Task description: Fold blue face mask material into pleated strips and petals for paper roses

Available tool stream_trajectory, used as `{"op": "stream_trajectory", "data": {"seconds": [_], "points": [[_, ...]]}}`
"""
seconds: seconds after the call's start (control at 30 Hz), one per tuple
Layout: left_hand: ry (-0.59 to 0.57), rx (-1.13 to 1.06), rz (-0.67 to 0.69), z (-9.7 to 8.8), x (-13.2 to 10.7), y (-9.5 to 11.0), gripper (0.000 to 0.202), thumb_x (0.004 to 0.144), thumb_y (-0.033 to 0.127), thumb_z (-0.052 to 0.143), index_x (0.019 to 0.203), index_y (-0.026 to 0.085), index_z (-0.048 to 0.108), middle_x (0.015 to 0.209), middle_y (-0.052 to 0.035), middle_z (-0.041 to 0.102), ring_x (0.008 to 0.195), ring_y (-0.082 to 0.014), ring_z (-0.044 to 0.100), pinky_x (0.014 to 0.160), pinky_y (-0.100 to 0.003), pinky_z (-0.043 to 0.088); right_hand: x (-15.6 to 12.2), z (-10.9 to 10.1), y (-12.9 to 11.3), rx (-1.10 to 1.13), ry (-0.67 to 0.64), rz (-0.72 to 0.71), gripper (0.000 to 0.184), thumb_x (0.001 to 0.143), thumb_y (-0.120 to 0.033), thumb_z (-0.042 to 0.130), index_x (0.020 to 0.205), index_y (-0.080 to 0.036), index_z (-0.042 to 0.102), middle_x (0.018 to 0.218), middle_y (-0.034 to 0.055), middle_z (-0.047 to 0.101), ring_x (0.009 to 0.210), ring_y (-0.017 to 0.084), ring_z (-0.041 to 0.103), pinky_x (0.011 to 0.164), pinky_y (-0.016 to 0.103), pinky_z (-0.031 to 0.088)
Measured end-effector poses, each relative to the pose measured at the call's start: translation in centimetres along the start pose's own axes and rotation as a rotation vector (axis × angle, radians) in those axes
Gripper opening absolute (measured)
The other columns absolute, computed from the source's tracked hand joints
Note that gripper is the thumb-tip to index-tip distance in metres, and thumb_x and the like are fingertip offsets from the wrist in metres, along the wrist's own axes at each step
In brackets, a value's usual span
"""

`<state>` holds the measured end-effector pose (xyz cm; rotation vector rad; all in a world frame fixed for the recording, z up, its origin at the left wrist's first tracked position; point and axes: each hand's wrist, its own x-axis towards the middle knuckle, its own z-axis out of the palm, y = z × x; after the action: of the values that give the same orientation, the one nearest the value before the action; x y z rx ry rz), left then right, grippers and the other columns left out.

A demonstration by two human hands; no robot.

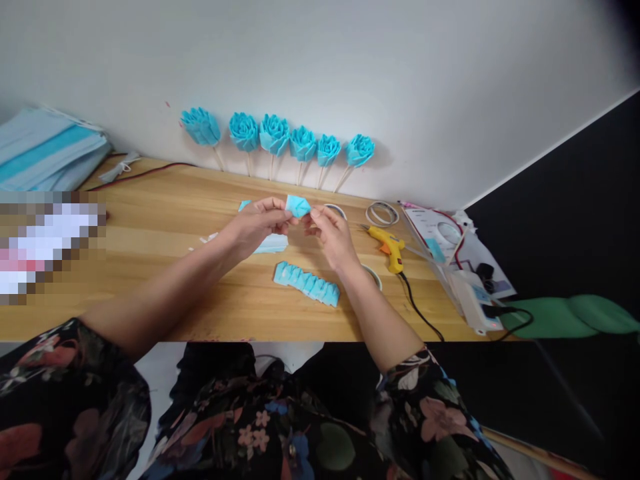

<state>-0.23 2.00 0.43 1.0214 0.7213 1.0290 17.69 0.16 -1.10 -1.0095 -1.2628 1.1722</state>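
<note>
Between my two hands, raised over the table, is a small folded piece of blue crepe paper (299,206) with a pointed end. My left hand (263,219) pinches its left side, and the fingertips of my right hand (330,230) close on its right side. Below them a row of folded blue paper petals (307,283) lies overlapping on the wooden table (220,293). Behind my left hand lie flat light blue paper pieces (271,244), partly hidden by it.
Several blue paper roses (274,135) on sticks lean against the wall. A yellow hot glue gun (387,245) lies at right, its cord running to a white power strip (475,303). Tape rolls (382,213) sit nearby. A stack of blue paper (50,150) is at far left.
</note>
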Motion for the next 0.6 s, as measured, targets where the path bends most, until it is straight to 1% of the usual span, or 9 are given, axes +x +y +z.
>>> {"op": "stream_trajectory", "data": {"seconds": [0.17, 0.27, 0.33, 0.37, 0.43, 0.5, 0.53, 0.6], "points": [[-0.009, 0.052, -0.007, 0.0, -0.2, -0.7, 0.013, 0.073, 0.019, 0.076, 0.077, 0.016, 0.064, 0.073, -0.0019, 0.072, 0.058, -0.0096, 0.058, 0.064, -0.025, 0.048, 0.0, 0.0, -0.1, 0.000, 0.013, -0.029, 0.035, 0.076, -0.057, 0.072, 0.087, -0.023, 0.069, 0.082, -0.0010, 0.064, 0.080, 0.013, 0.059, 0.069, 0.024, 0.051], [-0.041, 0.151, 0.002, -0.3, -0.2, -0.5, 0.019, 0.071, 0.024, 0.079, 0.078, 0.017, 0.063, 0.074, -0.0016, 0.072, 0.058, -0.0102, 0.058, 0.064, -0.025, 0.047, 0.1, -0.1, 0.0, -0.030, 0.020, -0.024, 0.033, 0.075, -0.053, 0.074, 0.085, -0.023, 0.067, 0.080, -0.0019, 0.063, 0.079, 0.012, 0.059, 0.070, 0.024, 0.051], [-0.047, 0.260, 0.023, -0.8, 0.0, 0.5, 0.021, 0.071, 0.027, 0.079, 0.084, 0.017, 0.065, 0.074, -0.0019, 0.071, 0.059, -0.0107, 0.058, 0.063, -0.025, 0.046, 0.2, -0.3, 0.0, -0.033, 0.045, -0.026, 0.031, 0.074, -0.051, 0.074, 0.082, -0.023, 0.065, 0.079, -0.0024, 0.063, 0.078, 0.012, 0.059, 0.069, 0.024, 0.052], [-0.027, 0.323, 0.052, -1.2, 0.2, 1.4, 0.022, 0.072, 0.027, 0.079, 0.087, 0.017, 0.066, 0.074, -0.0020, 0.071, 0.060, -0.0111, 0.058, 0.063, -0.026, 0.046, 0.3, -0.4, -0.1, -0.026, 0.062, -0.030, 0.031, 0.073, -0.051, 0.074, 0.081, -0.023, 0.064, 0.079, -0.0025, 0.063, 0.077, 0.012, 0.059, 0.069, 0.024, 0.052], [0.080, 0.478, 0.165, -1.9, 0.8, 3.3, 0.017, 0.077, 0.027, 0.074, 0.090, 0.018, 0.067, 0.080, -0.0032, 0.071, 0.062, -0.0115, 0.057, 0.065, -0.026, 0.046, 0.6, -0.8, -0.3, -0.002, 0.096, -0.043, 0.031, 0.072, -0.051, 0.075, 0.081, -0.024, 0.063, 0.078, -0.0026, 0.062, 0.075, 0.011, 0.058, 0.068, 0.025, 0.052], [0.167, 0.668, 0.251, -2.7, 1.7, 5.0, 0.010, 0.081, 0.026, 0.068, 0.086, 0.017, 0.068, 0.079, -0.0041, 0.070, 0.069, -0.0142, 0.058, 0.068, -0.027, 0.046, 0.8, -1.2, -0.5, 0.026, 0.116, -0.062, 0.030, 0.071, -0.050, 0.077, 0.081, -0.025, 0.063, 0.079, -0.0023, 0.062, 0.073, 0.011, 0.058, 0.067, 0.025, 0.053], [0.187, 0.784, 0.263, -3.1, 2.2, 5.6, 0.008, 0.080, 0.026, 0.066, 0.082, 0.018, 0.068, 0.077, -0.0044, 0.069, 0.073, -0.0164, 0.059, 0.070, -0.027, 0.045, 0.8, -1.4, -0.6, 0.038, 0.120, -0.070, 0.030, 0.071, -0.050, 0.077, 0.081, -0.025, 0.064, 0.079, -0.0022, 0.062, 0.073, 0.011, 0.058, 0.067, 0.025, 0.053], [0.208, 1.063, 0.236, -3.8, 3.2, 6.1, 0.008, 0.077, 0.025, 0.066, 0.075, 0.018, 0.069, 0.077, -0.0063, 0.068, 0.082, -0.0219, 0.061, 0.074, -0.029, 0.044, 0.9, -1.6, -0.8, 0.049, 0.117, -0.079, 0.030, 0.071, -0.049, 0.078, 0.080, -0.025, 0.064, 0.079, -0.0021, 0.062, 0.073, 0.011, 0.059, 0.068, 0.026, 0.053]]}}
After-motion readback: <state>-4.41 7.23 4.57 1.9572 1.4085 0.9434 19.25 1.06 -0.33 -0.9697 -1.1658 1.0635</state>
